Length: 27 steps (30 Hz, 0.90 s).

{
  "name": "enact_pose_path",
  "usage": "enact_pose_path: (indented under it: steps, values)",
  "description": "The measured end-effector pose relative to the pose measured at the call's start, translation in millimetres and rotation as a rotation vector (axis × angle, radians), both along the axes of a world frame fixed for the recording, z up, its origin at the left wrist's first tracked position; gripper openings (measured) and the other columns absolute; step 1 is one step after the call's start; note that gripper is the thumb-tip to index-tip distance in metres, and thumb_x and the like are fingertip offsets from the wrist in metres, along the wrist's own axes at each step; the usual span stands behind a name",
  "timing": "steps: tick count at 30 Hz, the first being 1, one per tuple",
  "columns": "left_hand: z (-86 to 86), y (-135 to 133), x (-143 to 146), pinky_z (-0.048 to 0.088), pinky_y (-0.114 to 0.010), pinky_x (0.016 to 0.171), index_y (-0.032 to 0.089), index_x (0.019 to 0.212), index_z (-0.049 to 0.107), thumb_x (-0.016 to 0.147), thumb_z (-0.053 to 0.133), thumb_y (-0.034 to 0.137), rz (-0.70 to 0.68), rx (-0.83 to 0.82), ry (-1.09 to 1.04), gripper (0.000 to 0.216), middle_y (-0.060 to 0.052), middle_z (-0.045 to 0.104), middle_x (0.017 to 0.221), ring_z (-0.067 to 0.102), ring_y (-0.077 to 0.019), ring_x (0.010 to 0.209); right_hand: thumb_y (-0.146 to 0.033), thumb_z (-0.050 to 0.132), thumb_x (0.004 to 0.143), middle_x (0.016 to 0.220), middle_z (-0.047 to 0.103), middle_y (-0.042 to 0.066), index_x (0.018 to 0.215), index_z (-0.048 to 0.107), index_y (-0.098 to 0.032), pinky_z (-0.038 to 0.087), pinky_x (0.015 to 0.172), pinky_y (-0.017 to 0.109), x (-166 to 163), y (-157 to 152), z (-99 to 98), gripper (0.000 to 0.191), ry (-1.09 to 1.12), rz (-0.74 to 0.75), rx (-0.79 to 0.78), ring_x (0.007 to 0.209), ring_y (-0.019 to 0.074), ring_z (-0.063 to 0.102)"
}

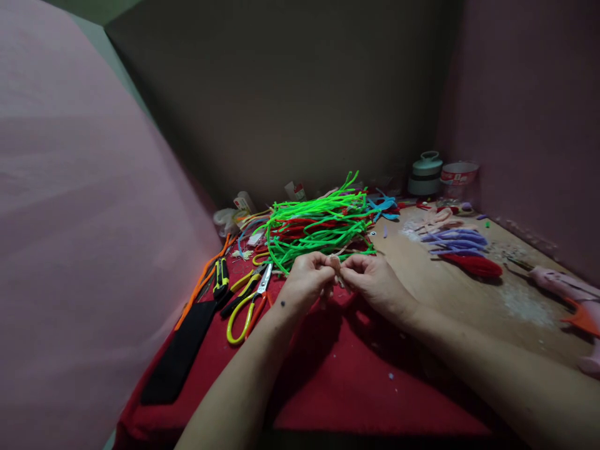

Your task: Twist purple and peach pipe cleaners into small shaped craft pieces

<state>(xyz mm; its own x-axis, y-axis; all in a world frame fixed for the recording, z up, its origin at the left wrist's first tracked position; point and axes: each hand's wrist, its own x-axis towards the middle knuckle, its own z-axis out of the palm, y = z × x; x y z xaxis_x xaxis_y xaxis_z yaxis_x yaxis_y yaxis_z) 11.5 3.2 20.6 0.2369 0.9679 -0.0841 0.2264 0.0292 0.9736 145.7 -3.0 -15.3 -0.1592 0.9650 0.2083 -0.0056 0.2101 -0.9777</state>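
Note:
My left hand (309,275) and my right hand (370,279) meet over the front of the table, fingertips pinched. Between them is a small beige fuzzy piece (335,262), which looks like bent pipe cleaner; the fingers cover much of it. Just behind the hands lies a big heap of green pipe cleaners (323,237), with red pipe cleaners (300,228) among them. To the left of my left hand rest scissors (248,309) with yellow and orange handles, and pliers (241,294) with yellow and black grips.
A utility knife (220,278) and a black strap-like piece (180,353) lie at the left edge of the red cloth (375,400). On the wooden board (435,287) are purple pipe cleaners (454,240), a red bundle (473,265) and a pink glue gun (557,281). A lidded jar (425,175) stands behind.

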Motion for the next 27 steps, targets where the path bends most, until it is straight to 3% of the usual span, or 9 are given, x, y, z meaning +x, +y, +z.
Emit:
enact_pose_path:
  steps: [9, 18, 27]
  values:
    - [2.9, -3.2, 2.0, 0.031, -0.018, 0.024, 0.013, 0.061, 0.051, 0.067, 0.057, 0.023, 0.005, -0.002, 0.000, 0.013, 0.002, 0.052, 0.046, 0.041, -0.0075, 0.029, -0.030, 0.055, 0.073, 0.047, 0.046, -0.003, 0.049, 0.049, -0.017, 0.031, 0.051, 0.025, 1.5, 1.4, 3.0, 0.028, 0.036, 0.028, -0.015, 0.048, 0.0088, 0.039]
    - [7.4, -1.4, -1.3, 0.027, -0.016, 0.027, 0.012, 0.062, 0.056, 0.062, 0.058, 0.015, 0.089, -0.009, -0.059, 0.004, 0.004, 0.051, 0.039, 0.039, -0.0054, 0.026, -0.038, 0.060, 0.073, 0.055, 0.051, 0.000, 0.065, 0.066, -0.012, 0.030, 0.055, 0.026, 2.9, 2.3, 0.5, 0.028, 0.209, 0.148, -0.089, 0.054, 0.0094, 0.041]
    - [0.1, 6.9, -13.2, 0.032, -0.018, 0.028, 0.010, 0.078, 0.065, 0.064, 0.066, 0.025, -0.042, -0.094, -0.164, 0.020, 0.003, 0.056, 0.049, 0.041, -0.0055, 0.029, -0.034, 0.071, 0.064, 0.062, 0.060, 0.003, 0.062, 0.067, -0.012, 0.035, 0.056, 0.026, 2.9, 8.8, -8.0, 0.022, 0.457, 0.273, -0.274, 0.055, 0.0100, 0.049]
